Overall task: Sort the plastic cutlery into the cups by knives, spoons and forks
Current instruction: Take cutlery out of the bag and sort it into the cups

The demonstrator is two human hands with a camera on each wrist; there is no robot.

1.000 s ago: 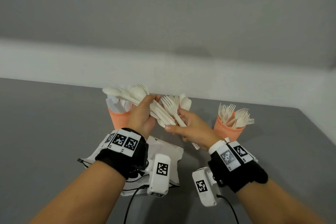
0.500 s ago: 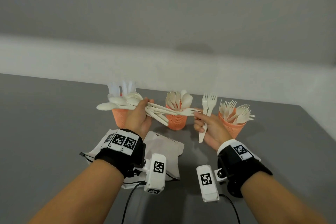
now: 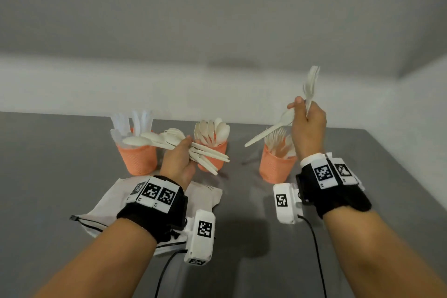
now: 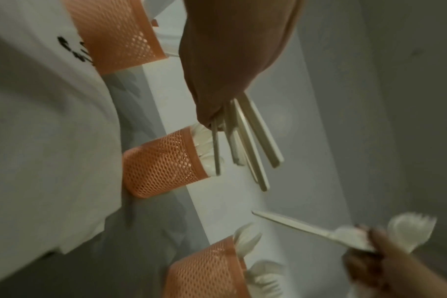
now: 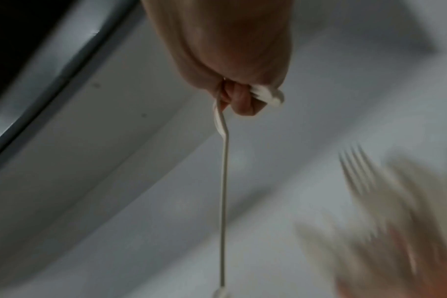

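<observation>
Three orange mesh cups stand in a row: the knife cup [image 3: 137, 159] leftmost, the spoon cup [image 3: 215, 152] beside it, the fork cup [image 3: 274, 167] rightmost; above the fork cup, white forks [image 3: 310, 82] are held aloft.

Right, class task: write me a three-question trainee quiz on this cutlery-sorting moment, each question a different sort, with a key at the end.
1. True or false: the left hand holds a bundle of cutlery in front of the cups.
2. Multiple choice: the middle cup holds A) knives, B) spoons, C) forks.
3. Fill in: the right hand is raised above the ____ cup, gripping forks.

Key:
1. True. Its handles stick out to the right of the grip.
2. B. Clear knives stand in the left cup.
3. Right, the one with forks in it.
</observation>
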